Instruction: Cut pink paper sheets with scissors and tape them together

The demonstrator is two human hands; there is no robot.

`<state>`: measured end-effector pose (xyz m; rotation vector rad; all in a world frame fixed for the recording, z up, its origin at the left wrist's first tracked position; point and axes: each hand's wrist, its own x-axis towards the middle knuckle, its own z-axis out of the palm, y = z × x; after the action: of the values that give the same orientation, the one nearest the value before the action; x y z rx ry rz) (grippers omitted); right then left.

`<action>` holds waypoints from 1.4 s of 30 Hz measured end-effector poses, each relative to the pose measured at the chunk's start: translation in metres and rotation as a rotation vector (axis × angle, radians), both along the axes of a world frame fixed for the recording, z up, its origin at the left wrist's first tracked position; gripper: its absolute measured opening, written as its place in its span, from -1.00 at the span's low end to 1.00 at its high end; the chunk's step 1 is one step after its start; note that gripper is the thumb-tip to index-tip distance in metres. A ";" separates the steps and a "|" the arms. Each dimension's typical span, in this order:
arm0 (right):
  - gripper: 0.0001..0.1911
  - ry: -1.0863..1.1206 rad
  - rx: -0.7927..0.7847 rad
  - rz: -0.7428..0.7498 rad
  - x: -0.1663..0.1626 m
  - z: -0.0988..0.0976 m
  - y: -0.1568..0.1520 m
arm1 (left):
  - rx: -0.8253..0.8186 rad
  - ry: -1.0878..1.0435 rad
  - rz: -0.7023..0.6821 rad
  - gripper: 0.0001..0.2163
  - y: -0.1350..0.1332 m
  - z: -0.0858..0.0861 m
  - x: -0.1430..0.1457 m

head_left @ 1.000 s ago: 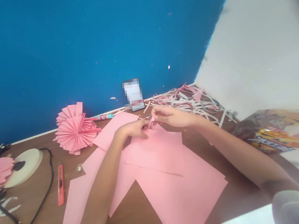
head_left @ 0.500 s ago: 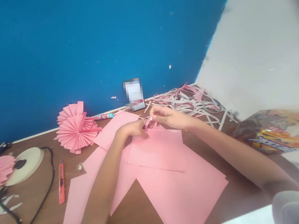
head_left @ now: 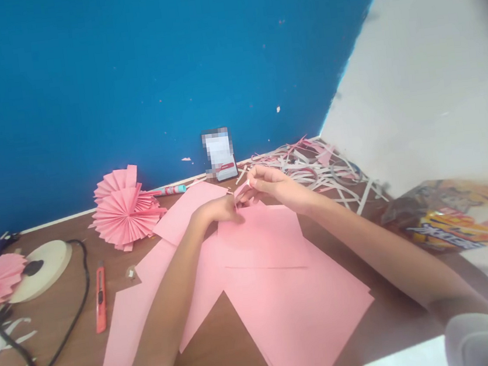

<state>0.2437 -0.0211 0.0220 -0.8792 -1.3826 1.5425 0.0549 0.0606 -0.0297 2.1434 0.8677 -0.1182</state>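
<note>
Both my hands meet at the far edge of a pink paper sheet [head_left: 261, 239], which is folded into narrow pleats there. My left hand [head_left: 220, 210] is closed on the left end of the pleated edge, fingers partly hidden. Thumb and fingertips of my right hand [head_left: 273, 186] pinch the raised fold at its right. The rest of the sheet hangs toward me, over more pink paper sheets [head_left: 304, 323] on the brown table [head_left: 214, 351]. Other pink sheets [head_left: 123, 320] lie under my left forearm.
Pink pleated paper rosettes [head_left: 126, 211] stand at the back left, beside a glue stick [head_left: 172, 190]. A red box cutter [head_left: 100, 299], black cable [head_left: 85, 283] and white roll [head_left: 44, 267] lie left. A phone [head_left: 219, 153] leans on the blue wall; paper strips [head_left: 312, 166] heap behind my right hand.
My right hand has risen slightly and lifted the fold between the fingers. The pink sheet has shifted a little to the right and its near edge now lies straighter.
</note>
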 end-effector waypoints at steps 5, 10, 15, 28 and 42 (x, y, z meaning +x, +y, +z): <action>-0.80 -0.002 -0.051 -0.177 0.007 -0.006 0.008 | 0.059 0.053 -0.078 -0.51 0.001 0.006 0.001; -0.81 0.063 -0.109 -0.268 0.017 -0.014 0.017 | 0.166 0.105 -0.033 -0.56 -0.005 0.016 0.005; -0.83 0.123 -0.147 -0.286 0.018 -0.015 0.017 | 0.164 0.070 0.010 -0.56 -0.006 0.012 0.007; -0.92 0.144 -0.200 -0.371 0.022 -0.019 0.024 | 0.076 -0.077 -0.083 -0.52 0.004 0.006 -0.003; -0.91 0.325 -0.280 -0.363 0.023 -0.025 0.031 | -0.007 -0.224 -0.066 -0.59 0.010 0.004 -0.010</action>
<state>0.2668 0.0104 -0.0026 -0.9368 -0.7401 1.5290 0.0447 0.0704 -0.0253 2.1308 0.6665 0.0846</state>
